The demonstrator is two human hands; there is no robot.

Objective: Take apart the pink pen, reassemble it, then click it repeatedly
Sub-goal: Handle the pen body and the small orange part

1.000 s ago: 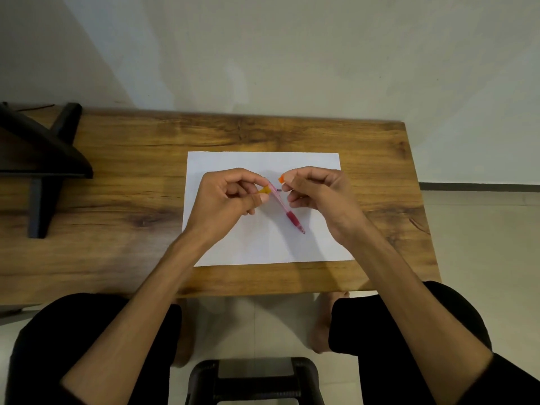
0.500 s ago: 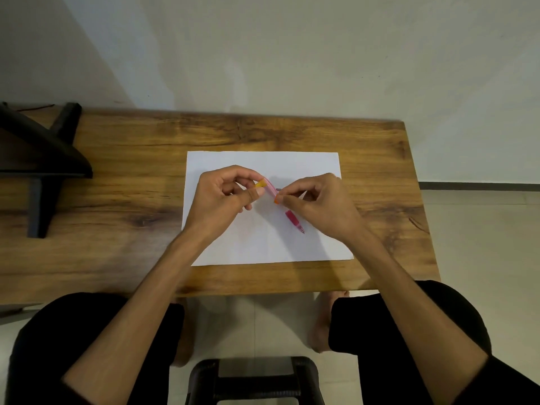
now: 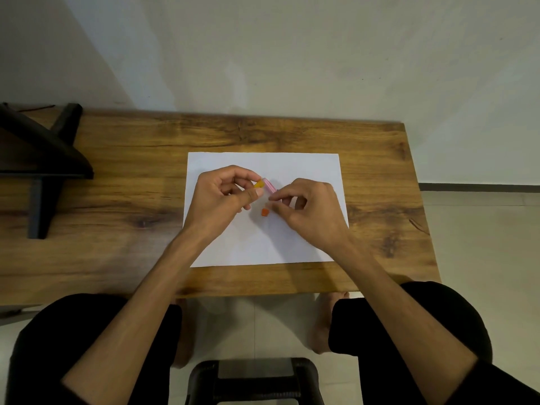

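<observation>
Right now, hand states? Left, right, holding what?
Left hand: pinching the pink pen at its yellow end.
Right hand: fingers pinch the pen's other part; small orange piece lies on the paper.

Both hands (image 3: pixel 222 197) (image 3: pixel 306 209) pinch the pink pen (image 3: pixel 269 185) (over paper (image 3: pixel 306 168)).

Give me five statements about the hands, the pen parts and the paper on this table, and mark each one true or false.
1. The left hand holds a yellow-orange piece at the end of the pink pen barrel. True.
2. A small orange piece lies on the white paper between the hands. True.
3. The white paper lies on the floor. False: it lies on the wooden table.
4. The right hand rests flat and open on the paper. False: its fingers are curled and pinch the pink pen barrel.
5. The dark stand is at the table's right edge. False: it is at the left.
</observation>
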